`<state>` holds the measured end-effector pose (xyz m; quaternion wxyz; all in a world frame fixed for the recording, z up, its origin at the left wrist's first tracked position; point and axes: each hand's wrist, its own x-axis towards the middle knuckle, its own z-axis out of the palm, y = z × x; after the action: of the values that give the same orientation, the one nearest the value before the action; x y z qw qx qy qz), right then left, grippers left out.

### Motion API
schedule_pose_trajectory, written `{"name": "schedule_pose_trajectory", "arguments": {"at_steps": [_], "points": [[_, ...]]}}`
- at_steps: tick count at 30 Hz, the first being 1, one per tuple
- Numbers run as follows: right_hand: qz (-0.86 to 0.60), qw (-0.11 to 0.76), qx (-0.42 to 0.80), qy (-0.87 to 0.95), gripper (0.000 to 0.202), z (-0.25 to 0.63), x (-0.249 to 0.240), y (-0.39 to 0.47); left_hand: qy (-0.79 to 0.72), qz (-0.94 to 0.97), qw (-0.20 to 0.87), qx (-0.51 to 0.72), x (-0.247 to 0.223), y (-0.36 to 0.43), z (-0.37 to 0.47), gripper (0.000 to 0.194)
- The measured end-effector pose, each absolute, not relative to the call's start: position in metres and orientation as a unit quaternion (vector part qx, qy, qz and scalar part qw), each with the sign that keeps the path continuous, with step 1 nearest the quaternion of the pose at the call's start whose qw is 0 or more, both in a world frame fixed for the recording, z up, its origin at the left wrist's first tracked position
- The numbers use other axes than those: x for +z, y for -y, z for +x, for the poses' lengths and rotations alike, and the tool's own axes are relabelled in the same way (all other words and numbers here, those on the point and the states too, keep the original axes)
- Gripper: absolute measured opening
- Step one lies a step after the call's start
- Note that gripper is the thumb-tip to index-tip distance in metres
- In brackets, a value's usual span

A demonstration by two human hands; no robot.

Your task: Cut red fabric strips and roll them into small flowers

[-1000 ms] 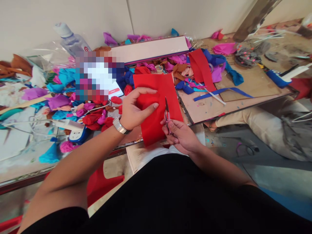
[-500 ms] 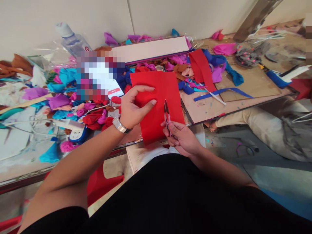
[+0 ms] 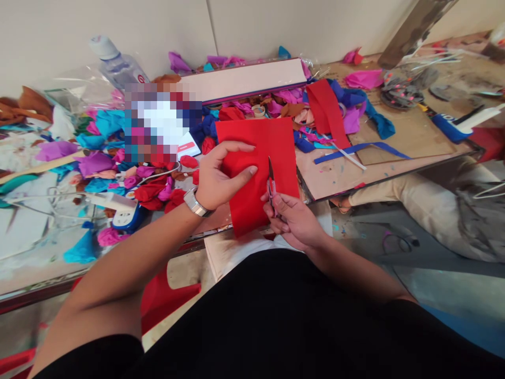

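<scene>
A red sheet (image 3: 248, 202), paper or cloth I cannot tell which, lies on the table in front of me, its lower end hanging past the edge. My left hand (image 3: 219, 176) rests at its left side, thumb and fingers apart in a wide curve, gripping nothing. In my right hand (image 3: 294, 218) is a small pair of scissors (image 3: 271, 181), blades pointing away from me over the sheet and close together. The scissors' handles are partly hidden by my fingers.
Crumpled coloured pieces (image 3: 94, 166) crowd the table's left and back. Behind are a bottle (image 3: 122, 68) and a long pale board (image 3: 244, 79). A phone (image 3: 189, 147), a power strip (image 3: 127, 216), a red strip (image 3: 325, 110) and a blue strip (image 3: 363, 152) lie around. Another person's leg (image 3: 414, 200) is at right.
The scissor blades have come together from slightly apart, with tips a little further up the sheet. The sheet's top has shifted slightly right, and my left hand has moved slightly right.
</scene>
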<state>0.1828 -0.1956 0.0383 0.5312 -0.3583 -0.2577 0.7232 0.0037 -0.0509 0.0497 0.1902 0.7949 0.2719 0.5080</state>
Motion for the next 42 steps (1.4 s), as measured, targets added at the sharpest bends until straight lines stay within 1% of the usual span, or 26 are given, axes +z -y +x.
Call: {"name": "schedule_pose_trajectory", "arguments": {"at_steps": [6, 16, 24, 29, 32, 36, 42], "points": [[-0.354, 0.537, 0.721, 0.256, 0.041, 0.1826, 0.0380, 0.1958, -0.267, 0.785, 0.200, 0.522, 0.0504, 0.0522, 0.0056, 0.036], [-0.349, 0.542, 0.724, 0.247, 0.043, 0.1821, 0.0366, 0.1953, -0.277, 0.787, 0.209, 0.510, 0.0507, 0.0525, 0.0052, 0.037], [-0.361, 0.535, 0.720, 0.257, 0.040, 0.1828, 0.0353, 0.1973, -0.266, 0.785, 0.216, 0.517, 0.0518, 0.0534, 0.0044, 0.038], [-0.354, 0.536, 0.724, 0.254, 0.043, 0.1810, 0.0362, 0.2000, -0.279, 0.777, 0.203, 0.526, 0.0521, 0.0538, 0.0049, 0.033], [-0.356, 0.535, 0.722, 0.258, 0.043, 0.1807, 0.0375, 0.1998, -0.281, 0.780, 0.200, 0.522, 0.0519, 0.0534, 0.0051, 0.034], [-0.360, 0.536, 0.716, 0.267, 0.040, 0.1814, 0.0391, 0.1973, -0.278, 0.784, 0.206, 0.515, 0.0521, 0.0535, 0.0048, 0.033], [-0.356, 0.543, 0.715, 0.260, 0.043, 0.1815, 0.0404, 0.1946, -0.267, 0.786, 0.216, 0.514, 0.0537, 0.0553, 0.0057, 0.031]]}}
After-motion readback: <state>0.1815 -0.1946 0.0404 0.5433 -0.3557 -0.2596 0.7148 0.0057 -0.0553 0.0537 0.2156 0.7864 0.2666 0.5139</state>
